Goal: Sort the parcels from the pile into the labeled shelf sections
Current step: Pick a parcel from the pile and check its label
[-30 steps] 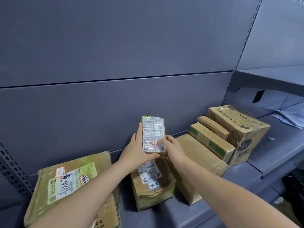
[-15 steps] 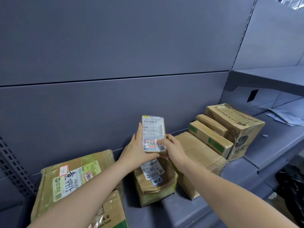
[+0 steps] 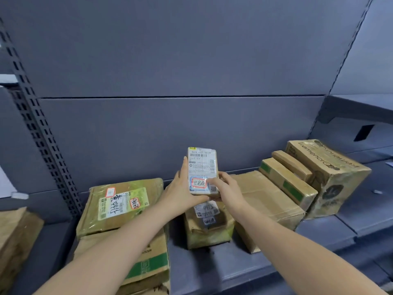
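I hold a small taped parcel (image 3: 202, 167) upright over the grey shelf (image 3: 212, 265); its white shipping label faces me, with a red-framed sticker low on it. My left hand (image 3: 180, 192) grips its left side and bottom. My right hand (image 3: 225, 189) pinches its lower right corner, thumb on the sticker. Directly beneath sits a small brown box (image 3: 209, 226) with a white label. A flat parcel with a green label (image 3: 121, 205) lies to the left on a carton with a green stripe (image 3: 146, 265).
Right of my hands a plain brown carton (image 3: 268, 205) lies flat. Two slim boxes (image 3: 287, 179) lean on a printed carton (image 3: 331, 173). More cardboard (image 3: 14, 235) sits at far left past the slotted upright (image 3: 42, 133). A higher shelf (image 3: 361, 109) juts out at right.
The view has swung left and pulled back, so the left upright and far-left cardboard now show. Both hands keep the same grip on the small parcel, held in about the same spot.
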A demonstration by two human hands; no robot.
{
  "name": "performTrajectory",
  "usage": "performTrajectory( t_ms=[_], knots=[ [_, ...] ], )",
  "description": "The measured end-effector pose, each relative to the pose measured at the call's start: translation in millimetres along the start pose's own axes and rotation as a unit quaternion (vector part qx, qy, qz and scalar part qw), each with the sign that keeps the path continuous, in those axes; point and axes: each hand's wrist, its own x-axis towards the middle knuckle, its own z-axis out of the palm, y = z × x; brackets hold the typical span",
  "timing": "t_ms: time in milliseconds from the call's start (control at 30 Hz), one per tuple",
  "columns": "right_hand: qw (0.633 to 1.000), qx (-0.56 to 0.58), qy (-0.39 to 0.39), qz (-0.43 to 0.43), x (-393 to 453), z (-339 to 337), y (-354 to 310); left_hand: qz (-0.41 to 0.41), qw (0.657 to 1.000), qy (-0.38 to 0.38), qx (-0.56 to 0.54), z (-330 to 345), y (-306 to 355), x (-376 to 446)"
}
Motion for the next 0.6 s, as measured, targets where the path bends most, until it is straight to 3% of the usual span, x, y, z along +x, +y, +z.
performTrajectory(
  t_ms=[333, 600],
  knots=[
    [0.999, -0.026, -0.039, -0.008, -38, 19, -2, -0.018, 0.998, 0.064, -0.002, -12, 2, -57],
    [0.997, -0.022, -0.074, -0.011, -75, 52, -4, -0.047, 0.996, 0.072, -0.014, -35, 2, -110]
  ],
)
